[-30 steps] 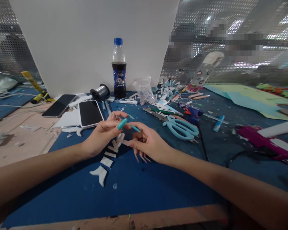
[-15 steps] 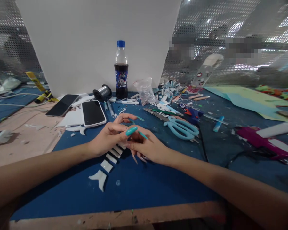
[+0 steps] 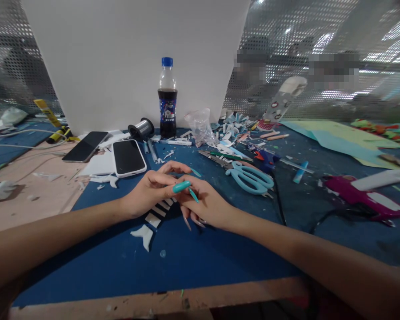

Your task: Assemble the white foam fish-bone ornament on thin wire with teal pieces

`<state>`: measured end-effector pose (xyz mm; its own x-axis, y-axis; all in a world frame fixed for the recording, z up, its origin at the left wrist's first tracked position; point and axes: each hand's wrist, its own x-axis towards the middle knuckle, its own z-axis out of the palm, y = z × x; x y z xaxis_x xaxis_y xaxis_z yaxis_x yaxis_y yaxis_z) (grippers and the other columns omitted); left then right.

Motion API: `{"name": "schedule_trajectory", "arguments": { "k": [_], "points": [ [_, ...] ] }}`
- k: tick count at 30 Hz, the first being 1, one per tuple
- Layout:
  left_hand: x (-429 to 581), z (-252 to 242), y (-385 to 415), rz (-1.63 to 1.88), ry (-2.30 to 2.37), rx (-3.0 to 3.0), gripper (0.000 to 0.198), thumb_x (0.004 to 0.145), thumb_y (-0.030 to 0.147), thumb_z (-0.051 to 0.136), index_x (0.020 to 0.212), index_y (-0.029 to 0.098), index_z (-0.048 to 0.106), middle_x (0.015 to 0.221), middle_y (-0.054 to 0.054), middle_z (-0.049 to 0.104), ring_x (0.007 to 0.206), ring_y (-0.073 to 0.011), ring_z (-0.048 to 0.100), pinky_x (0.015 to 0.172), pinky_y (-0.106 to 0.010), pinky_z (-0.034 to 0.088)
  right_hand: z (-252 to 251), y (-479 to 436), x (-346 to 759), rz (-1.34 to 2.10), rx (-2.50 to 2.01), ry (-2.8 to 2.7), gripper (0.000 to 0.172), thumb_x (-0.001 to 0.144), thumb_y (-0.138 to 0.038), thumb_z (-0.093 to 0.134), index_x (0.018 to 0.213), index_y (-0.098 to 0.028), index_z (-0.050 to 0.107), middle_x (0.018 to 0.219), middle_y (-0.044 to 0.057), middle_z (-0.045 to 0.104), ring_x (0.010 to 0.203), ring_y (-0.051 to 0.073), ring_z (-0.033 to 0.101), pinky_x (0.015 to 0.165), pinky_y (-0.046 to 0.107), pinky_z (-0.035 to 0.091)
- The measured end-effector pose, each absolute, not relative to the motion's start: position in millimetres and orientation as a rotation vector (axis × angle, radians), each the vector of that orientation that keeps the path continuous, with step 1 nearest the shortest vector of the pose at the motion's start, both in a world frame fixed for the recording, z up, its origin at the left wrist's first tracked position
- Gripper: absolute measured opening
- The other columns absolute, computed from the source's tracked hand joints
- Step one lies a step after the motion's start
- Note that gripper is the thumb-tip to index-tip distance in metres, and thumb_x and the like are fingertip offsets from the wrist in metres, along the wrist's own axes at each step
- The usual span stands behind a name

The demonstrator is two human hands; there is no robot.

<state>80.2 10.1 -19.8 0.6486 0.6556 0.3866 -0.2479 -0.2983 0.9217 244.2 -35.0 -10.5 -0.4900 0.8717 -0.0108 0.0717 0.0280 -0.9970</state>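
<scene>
Over the middle of the blue mat (image 3: 200, 266), my left hand (image 3: 156, 189) and my right hand (image 3: 208, 202) meet, the left fingers overlapping the right hand. Both hands are closed, their fingers bent inward around something hidden between them. From under them, a row of white rectangular pieces (image 3: 153, 220) runs toward the lower left. A white tail-shaped piece (image 3: 144, 235) lies at the end of that row. Long turquoise nails show on my left hand.
Light blue scissors (image 3: 251, 178) lie right of my hands, with a magenta glue gun (image 3: 363, 195) farther right. Two phones (image 3: 129, 156) rest at the left. Behind stand a cola bottle (image 3: 168, 106), a wire spool (image 3: 142, 129) and paper scraps (image 3: 235, 126).
The row of white pieces and the tail piece have shifted up and closer to my hands. Fewer of the pieces show beside them. Both hands stay together in nearly the same place.
</scene>
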Motion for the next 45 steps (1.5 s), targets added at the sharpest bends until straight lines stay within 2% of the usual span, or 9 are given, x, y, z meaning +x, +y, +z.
{"name": "schedule_trajectory", "arguments": {
  "k": [5,10,14,18,21,24,29,37,45],
  "points": [
    [81.8,-19.4,10.3,0.903,0.413,1.612,0.012,0.079,0.027,0.064,0.085,0.029,0.074,0.109,-0.004,0.055,0.106,-0.0172,0.050,0.095,-0.032,0.043,-8.3,-34.4,243.2,1.513,-1.047,-1.586,0.008,0.077,-0.013,0.052,0.082,-0.017,0.048,0.040,-0.011,0.050,0.025,0.004,0.040,0.027,0.012,0.032],
    [82.9,-17.6,9.0,0.893,0.499,1.632,0.023,0.071,0.022,0.072,0.094,0.028,0.072,0.110,-0.006,0.057,0.106,-0.0201,0.052,0.092,-0.034,0.047,-6.5,-33.5,247.2,1.514,-1.066,-1.669,0.010,0.077,-0.013,0.052,0.068,-0.015,0.049,0.036,-0.008,0.049,0.024,0.003,0.038,0.027,0.012,0.030],
    [81.6,-16.4,7.4,1.003,0.534,1.676,0.011,0.070,0.021,0.072,0.080,0.026,0.075,0.099,-0.006,0.061,0.092,-0.0172,0.058,0.085,-0.033,0.050,-4.6,-36.7,247.7,1.540,-1.061,-1.612,0.004,0.079,-0.013,0.052,0.076,-0.015,0.049,0.042,-0.008,0.053,0.026,0.003,0.040,0.027,0.012,0.031],
    [81.5,-15.0,6.5,1.001,0.526,1.661,0.004,0.072,0.024,0.071,0.074,0.024,0.074,0.098,-0.005,0.062,0.090,-0.0165,0.058,0.081,-0.030,0.050,-2.6,-38.3,246.2,1.570,-1.074,-1.592,0.007,0.081,-0.017,0.053,0.077,-0.015,0.047,0.044,-0.008,0.053,0.027,0.003,0.041,0.028,0.012,0.032],
    [83.0,-15.9,7.1,1.027,0.599,1.619,0.014,0.074,0.030,0.069,0.067,0.018,0.069,0.091,-0.004,0.058,0.085,-0.0136,0.055,0.078,-0.026,0.047,-2.9,-36.5,247.9,1.542,-1.122,-1.584,0.011,0.082,-0.018,0.055,0.088,-0.015,0.047,0.046,-0.008,0.054,0.028,0.004,0.044,0.029,0.013,0.035],
    [84.3,-19.0,8.2,1.045,0.655,1.487,0.023,0.080,0.034,0.062,0.067,0.016,0.059,0.076,0.000,0.052,0.071,-0.0087,0.049,0.067,-0.020,0.044,-4.0,-33.8,251.4,1.504,-1.159,-1.575,0.023,0.082,-0.023,0.057,0.098,-0.016,0.041,0.049,-0.008,0.056,0.028,0.005,0.044,0.028,0.014,0.034],
    [83.8,-21.1,8.3,0.919,0.689,1.328,0.022,0.085,0.036,0.055,0.074,0.017,0.051,0.064,0.004,0.045,0.052,-0.0062,0.039,0.048,-0.019,0.036,-6.2,-31.8,254.7,1.503,-1.082,-1.526,0.012,0.091,-0.028,0.042,0.096,-0.018,0.037,0.048,-0.009,0.052,0.028,0.004,0.041,0.029,0.013,0.030],
    [81.1,-12.9,12.1,0.668,0.513,1.623,0.023,0.085,0.031,0.054,0.069,0.015,0.050,0.079,-0.001,0.050,0.077,-0.0119,0.048,0.074,-0.025,0.039,-8.2,-28.6,261.2,1.233,-1.116,-1.483,0.026,0.088,-0.040,0.050,0.099,-0.020,0.037,0.049,-0.011,0.047,0.030,0.005,0.038,0.029,0.015,0.030],
    [80.2,-10.1,10.0,0.410,0.498,1.662,0.022,0.085,0.031,0.053,0.070,0.015,0.054,0.063,0.004,0.046,0.055,-0.0069,0.038,0.052,-0.020,0.032,-4.7,-33.6,263.0,0.980,-1.156,-1.796,0.025,0.089,-0.042,0.047,0.098,-0.019,0.045,0.047,-0.009,0.042,0.039,0.008,0.043,0.041,0.021,0.033]
  ]
}}
